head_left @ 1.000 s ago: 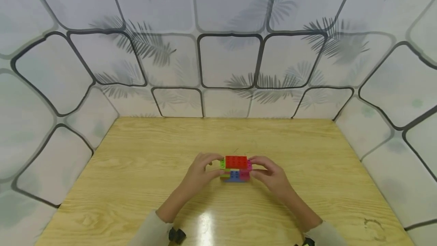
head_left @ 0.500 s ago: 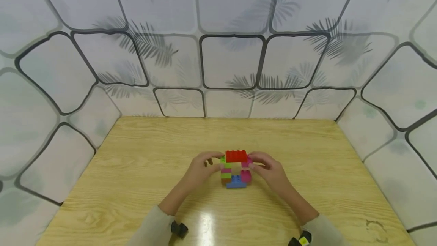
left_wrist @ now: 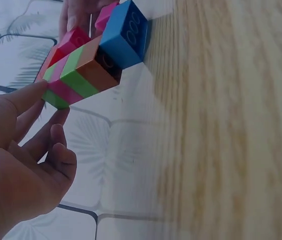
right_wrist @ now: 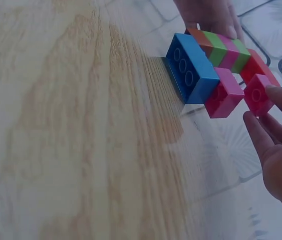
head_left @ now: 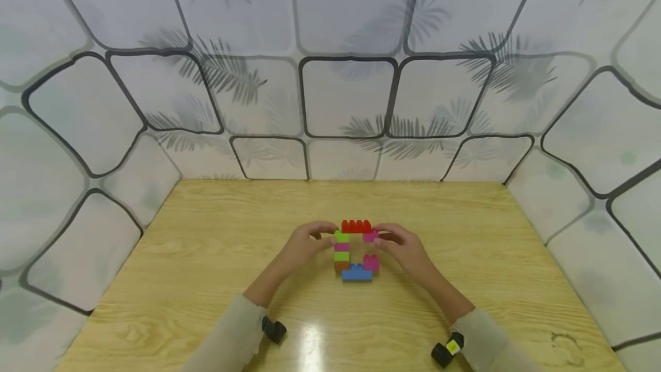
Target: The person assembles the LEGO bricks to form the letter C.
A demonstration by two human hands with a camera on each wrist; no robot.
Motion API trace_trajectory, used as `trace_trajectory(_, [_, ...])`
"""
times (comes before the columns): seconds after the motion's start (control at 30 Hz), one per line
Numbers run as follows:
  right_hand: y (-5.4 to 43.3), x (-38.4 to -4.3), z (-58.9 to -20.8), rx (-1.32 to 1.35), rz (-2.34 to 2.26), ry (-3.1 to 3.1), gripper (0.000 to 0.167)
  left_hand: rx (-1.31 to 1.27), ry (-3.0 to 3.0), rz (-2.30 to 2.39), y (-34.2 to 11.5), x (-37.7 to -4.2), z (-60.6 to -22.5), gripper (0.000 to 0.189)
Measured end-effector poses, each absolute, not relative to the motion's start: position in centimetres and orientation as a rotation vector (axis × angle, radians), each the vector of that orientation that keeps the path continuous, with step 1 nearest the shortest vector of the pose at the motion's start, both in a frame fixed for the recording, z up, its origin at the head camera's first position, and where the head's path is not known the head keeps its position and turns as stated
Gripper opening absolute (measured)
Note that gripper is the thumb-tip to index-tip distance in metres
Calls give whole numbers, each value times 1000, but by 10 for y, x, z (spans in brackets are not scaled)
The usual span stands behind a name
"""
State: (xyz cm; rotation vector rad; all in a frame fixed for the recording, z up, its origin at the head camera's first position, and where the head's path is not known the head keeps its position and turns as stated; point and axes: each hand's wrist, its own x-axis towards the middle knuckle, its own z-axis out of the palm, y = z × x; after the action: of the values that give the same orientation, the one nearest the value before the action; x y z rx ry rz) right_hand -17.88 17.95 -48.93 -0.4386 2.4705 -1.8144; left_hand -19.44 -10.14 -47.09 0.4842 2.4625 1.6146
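Note:
A ring of joined toy building bricks is between both hands. Its red brick (head_left: 356, 227) tops it, with studs up. On the left runs a stack of an upper green brick (head_left: 342, 237), a pink one, another green one and an orange brick (head_left: 342, 265). A blue brick (head_left: 357, 275) forms the bottom, carrying a lower pink brick (head_left: 370, 263) at its right end. My left hand (head_left: 306, 247) pinches the upper green brick. With thumb and fingers, my right hand (head_left: 405, 247) pinches the upper pink brick (right_wrist: 258, 94) under the red one. A gap separates the two right-hand pink bricks.
Wood-grain table (head_left: 217, 228) lies beneath the hands. Patterned white panels (head_left: 341, 96) rise along its back and both sides. Black wrist devices (head_left: 273, 329) sit at the sleeve cuffs.
Both hands have tilted the brick ring back, so its open middle now faces the head camera. The red brick and both hands have shifted away from the person.

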Motion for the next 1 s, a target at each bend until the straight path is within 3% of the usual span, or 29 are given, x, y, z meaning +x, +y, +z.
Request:
trace_trajectory(0.27, [177,-195,-497,-353,-1762,2499,39,441,2440,1613,-98,-211,-476,31])
trace_trajectory(1.0, [166,-213,-506,-81,-1666,2465,37,376,2404,1561,-96,-230,-495,31])
